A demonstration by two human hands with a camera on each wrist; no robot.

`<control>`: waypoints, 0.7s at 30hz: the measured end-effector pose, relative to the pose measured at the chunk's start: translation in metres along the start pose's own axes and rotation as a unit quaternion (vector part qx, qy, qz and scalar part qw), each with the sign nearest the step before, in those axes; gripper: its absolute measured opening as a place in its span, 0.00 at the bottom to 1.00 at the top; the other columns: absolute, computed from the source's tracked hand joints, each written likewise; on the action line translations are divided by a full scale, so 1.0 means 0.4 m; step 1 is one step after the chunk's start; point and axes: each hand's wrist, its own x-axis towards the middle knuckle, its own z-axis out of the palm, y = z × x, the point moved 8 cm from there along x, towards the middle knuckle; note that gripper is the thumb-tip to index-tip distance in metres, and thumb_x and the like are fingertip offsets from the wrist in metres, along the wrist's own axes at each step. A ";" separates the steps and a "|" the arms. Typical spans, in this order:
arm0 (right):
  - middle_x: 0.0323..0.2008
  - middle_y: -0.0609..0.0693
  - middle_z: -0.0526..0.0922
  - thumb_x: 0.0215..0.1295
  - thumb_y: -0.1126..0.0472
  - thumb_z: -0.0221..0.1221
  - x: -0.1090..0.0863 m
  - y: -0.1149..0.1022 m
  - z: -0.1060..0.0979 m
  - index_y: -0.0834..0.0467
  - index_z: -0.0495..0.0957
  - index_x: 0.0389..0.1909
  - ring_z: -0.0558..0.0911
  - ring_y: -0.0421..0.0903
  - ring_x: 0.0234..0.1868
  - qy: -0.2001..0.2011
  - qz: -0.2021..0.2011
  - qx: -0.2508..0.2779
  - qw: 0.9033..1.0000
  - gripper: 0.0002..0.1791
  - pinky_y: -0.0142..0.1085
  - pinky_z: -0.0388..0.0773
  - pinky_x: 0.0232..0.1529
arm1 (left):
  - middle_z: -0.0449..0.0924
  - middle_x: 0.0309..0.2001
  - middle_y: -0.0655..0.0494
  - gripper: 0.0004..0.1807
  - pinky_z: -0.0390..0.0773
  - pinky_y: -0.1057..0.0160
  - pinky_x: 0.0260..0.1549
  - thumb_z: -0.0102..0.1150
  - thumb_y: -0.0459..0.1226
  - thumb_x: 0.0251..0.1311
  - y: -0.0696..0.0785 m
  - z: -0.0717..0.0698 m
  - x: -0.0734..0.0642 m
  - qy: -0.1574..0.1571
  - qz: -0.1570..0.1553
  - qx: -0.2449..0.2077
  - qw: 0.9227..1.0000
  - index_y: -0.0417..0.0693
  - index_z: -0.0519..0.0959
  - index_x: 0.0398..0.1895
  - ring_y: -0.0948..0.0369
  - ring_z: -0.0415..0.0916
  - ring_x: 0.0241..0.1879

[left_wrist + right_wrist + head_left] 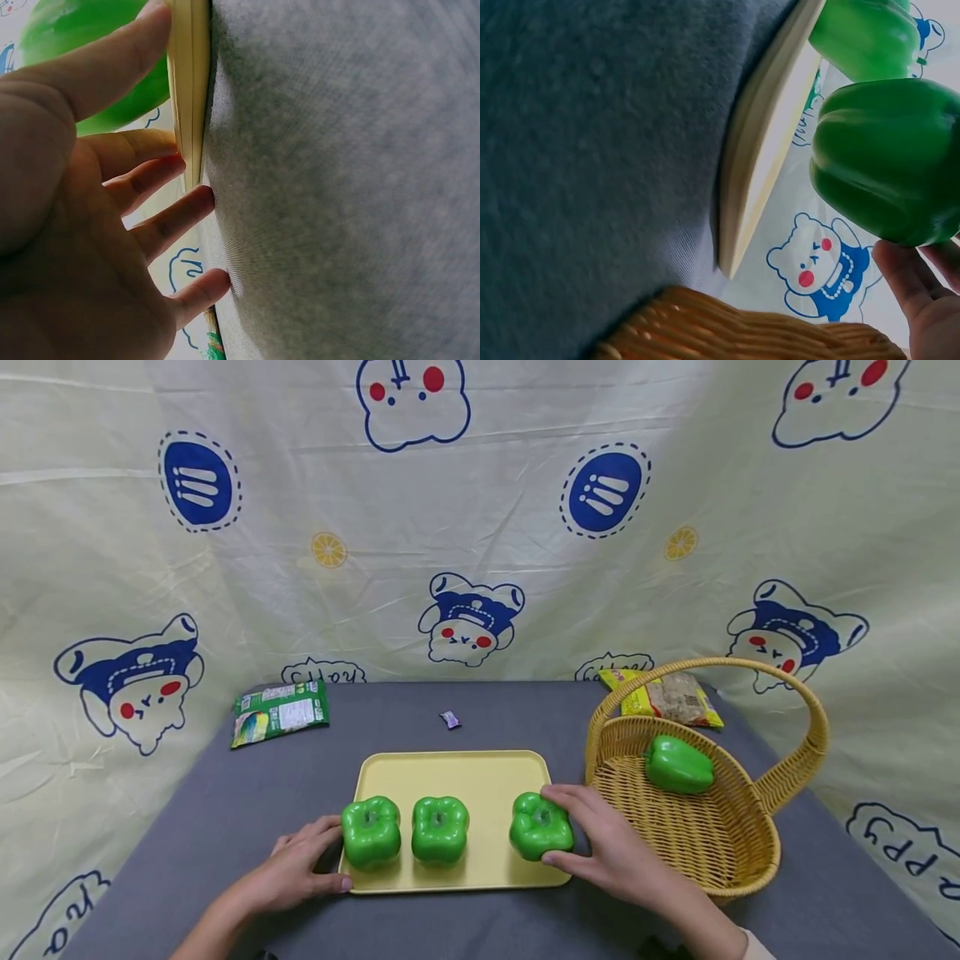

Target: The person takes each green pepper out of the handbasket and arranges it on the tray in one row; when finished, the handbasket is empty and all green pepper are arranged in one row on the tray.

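My right hand (pixel 603 843) has the green pepper (pixel 536 831) in its grasp, thumb at the near side and fingers at the far side, over the right end of the yellow tray (pixel 480 781). In the right wrist view I can see curtain (pixel 799 195) between its underside and the tray, so I judge it to be lifted. My left hand (pixel 302 862) clasps nothing: its fingers lie loosely spread against the tray's left end, thumb by the near corner, beside a second pepper (pixel 371 832). A third pepper (pixel 439 829) stands next to that one, and a fourth pepper (pixel 678 766) lies on its side in the basket (pixel 701 847).

I expect the one I hold to be light for its bulk, probably hollow, with firm walls that keep their shape under a modest squeeze. The skin is glossy, so it may slip if I pinch high, where the shoulders round inward. Better to hold it around its widest part, thumb opposite fingers, tips in the grooves. The sunken stem makes a poor handle. If it's real, pressing hard could bruise it; I cannot tell by looking
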 end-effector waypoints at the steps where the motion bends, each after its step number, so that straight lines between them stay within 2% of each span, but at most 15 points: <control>1: 0.56 0.47 0.74 0.46 0.47 0.71 0.000 0.001 0.005 0.55 0.70 0.61 0.75 0.43 0.55 -0.003 0.002 0.001 1.000 0.40 0.43 0.76 0.48 | 0.68 0.62 0.46 0.44 0.58 0.42 0.48 0.68 0.55 0.45 0.000 0.000 0.000 0.002 0.000 0.000 1.000 0.42 0.69 0.64 0.44 0.63 0.64; 21: 0.54 0.46 0.76 0.46 0.45 0.71 0.004 0.003 0.058 0.55 0.71 0.59 0.76 0.43 0.55 -0.036 0.038 0.004 0.999 0.38 0.42 0.76 0.49 | 0.68 0.62 0.47 0.43 0.59 0.46 0.47 0.68 0.55 0.46 0.000 0.001 0.000 0.007 0.005 0.008 1.000 0.42 0.70 0.63 0.45 0.64 0.63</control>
